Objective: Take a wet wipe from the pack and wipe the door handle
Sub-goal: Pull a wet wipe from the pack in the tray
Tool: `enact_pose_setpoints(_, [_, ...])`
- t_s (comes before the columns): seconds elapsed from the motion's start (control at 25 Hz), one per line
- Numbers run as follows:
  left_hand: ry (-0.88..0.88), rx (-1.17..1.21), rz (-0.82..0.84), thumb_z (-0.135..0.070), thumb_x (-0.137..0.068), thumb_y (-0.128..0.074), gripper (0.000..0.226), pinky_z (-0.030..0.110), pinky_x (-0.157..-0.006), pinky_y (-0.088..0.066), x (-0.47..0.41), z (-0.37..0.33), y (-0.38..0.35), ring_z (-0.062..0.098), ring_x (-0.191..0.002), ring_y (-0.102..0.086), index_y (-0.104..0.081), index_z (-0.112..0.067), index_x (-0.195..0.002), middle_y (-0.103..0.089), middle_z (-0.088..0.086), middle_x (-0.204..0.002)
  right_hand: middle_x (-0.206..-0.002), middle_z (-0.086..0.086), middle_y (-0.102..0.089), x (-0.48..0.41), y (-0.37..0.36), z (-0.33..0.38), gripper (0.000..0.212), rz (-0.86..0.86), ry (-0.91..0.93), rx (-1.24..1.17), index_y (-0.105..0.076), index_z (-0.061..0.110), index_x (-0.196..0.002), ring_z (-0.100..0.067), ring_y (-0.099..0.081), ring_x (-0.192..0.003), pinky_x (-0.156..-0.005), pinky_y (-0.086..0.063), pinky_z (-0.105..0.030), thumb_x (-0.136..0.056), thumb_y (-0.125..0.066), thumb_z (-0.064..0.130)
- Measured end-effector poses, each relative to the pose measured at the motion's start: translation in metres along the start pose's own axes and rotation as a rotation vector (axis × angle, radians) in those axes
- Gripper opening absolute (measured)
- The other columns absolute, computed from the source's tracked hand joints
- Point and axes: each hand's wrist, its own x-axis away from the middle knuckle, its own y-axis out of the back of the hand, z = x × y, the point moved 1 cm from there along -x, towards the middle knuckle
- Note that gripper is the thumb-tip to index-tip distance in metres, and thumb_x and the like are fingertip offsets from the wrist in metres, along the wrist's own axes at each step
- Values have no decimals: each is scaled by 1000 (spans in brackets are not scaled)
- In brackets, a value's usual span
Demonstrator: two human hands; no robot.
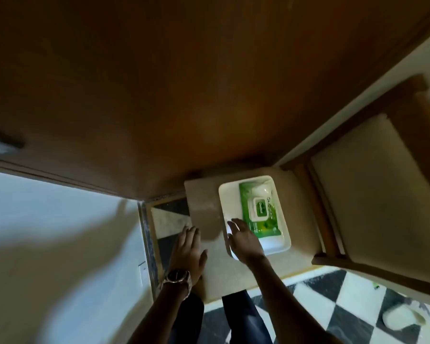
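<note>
Blur hides the door handle from us; our right hand [243, 240], fingers spread and empty, covers the white tray's [227, 192] near corner beside the wipe pack [258, 209], our left hand [189, 249] flat, empty.

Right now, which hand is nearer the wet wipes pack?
The right hand, over the white tray beside the green pack; the watch-wearing left hand is farther off.

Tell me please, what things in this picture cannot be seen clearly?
- Door handle: none shows on the door in the head view.
- Print on the pack: too small and blurred.
- Near-left corner of the tray: hidden under the right hand.
- Left hand: motion-blurred.
</note>
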Motion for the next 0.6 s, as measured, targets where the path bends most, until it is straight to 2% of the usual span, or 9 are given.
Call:
enact_pose_setpoints(0.08, [-17, 12, 76, -46, -116, -34, 65, 43, -136, -13, -24, -1, -36, 27, -163, -3, -18, -10, -167, -17, 8, -175, -154, -22, -37, -23, -31, -30, 52, -16, -78, -60, -33, 1, -148, -32, -31, -145, -115, -37, -42, -101, -45, 18])
enact_pose_setpoints(0.16, [-21, 28, 31, -50, -114, -33, 66, 49, -132, -27, -35, 2, -41, 34, -161, -20, -33, -3, -161, -33, 15, -168, -155, -25, -35, -33, -33, -45, 53, -113, -132, -33, -32, -3, -148, -34, -29, -147, -119, -32, -44, -101, -46, 17])
enact_pose_setpoints(0.24, [-67, 53, -5, -49, -106, -30, 71, 58, -119, -45, -47, -2, -54, 43, -148, -44, -54, 5, -146, -55, 23, -151, -151, -29, -39, -38, -47, -63, 50, -230, -190, -20, -38, -7, -143, -39, -35, -143, -116, -36, -49, -98, -52, 9])
enact_pose_setpoints(0.36, [-156, -56, -22, -43, -103, -42, 62, 57, -106, -56, -59, -3, -63, 42, -136, -58, -65, 6, -134, -67, 22, -136, -149, -30, -41, -40, -43, -88, 56, -327, -305, -30, -41, -5, -143, -44, -37, -140, -110, -39, -55, -90, -58, -6])
enact_pose_setpoints(0.44, [-221, -123, 10, -37, -99, -69, 53, 53, -106, -57, -66, -6, -67, 39, -135, -59, -67, 4, -132, -68, 19, -135, -144, -29, -48, -48, -36, -103, 59, -279, -316, -55, -44, -2, -142, -47, -44, -134, -103, -48, -59, -86, -64, -4])
enact_pose_setpoints(0.48, [-240, -128, 36, -34, -93, -81, 57, 53, -108, -55, -72, -8, -67, 39, -138, -57, -66, 3, -134, -67, 18, -138, -142, -29, -50, -52, -31, -107, 60, -238, -297, -28, -45, 0, -142, -48, -48, -129, -97, -53, -59, -86, -66, -1])
enact_pose_setpoints(0.52, [-239, -123, 73, -32, -93, -83, 63, 53, -113, -52, -76, -10, -70, 39, -144, -51, -61, 3, -139, -63, 19, -143, -140, -29, -51, -58, -27, -111, 60, -197, -279, 19, -45, 2, -142, -48, -51, -123, -90, -57, -56, -86, -66, 1])
enact_pose_setpoints(0.6, [-220, -88, 137, -35, -106, -67, 66, 53, -127, -35, -83, -14, -75, 36, -158, -28, -42, 1, -156, -43, 19, -162, -136, -28, -51, -70, -20, -116, 57, -143, -261, 92, -45, 4, -141, -46, -57, -113, -80, -60, -52, -87, -64, 5])
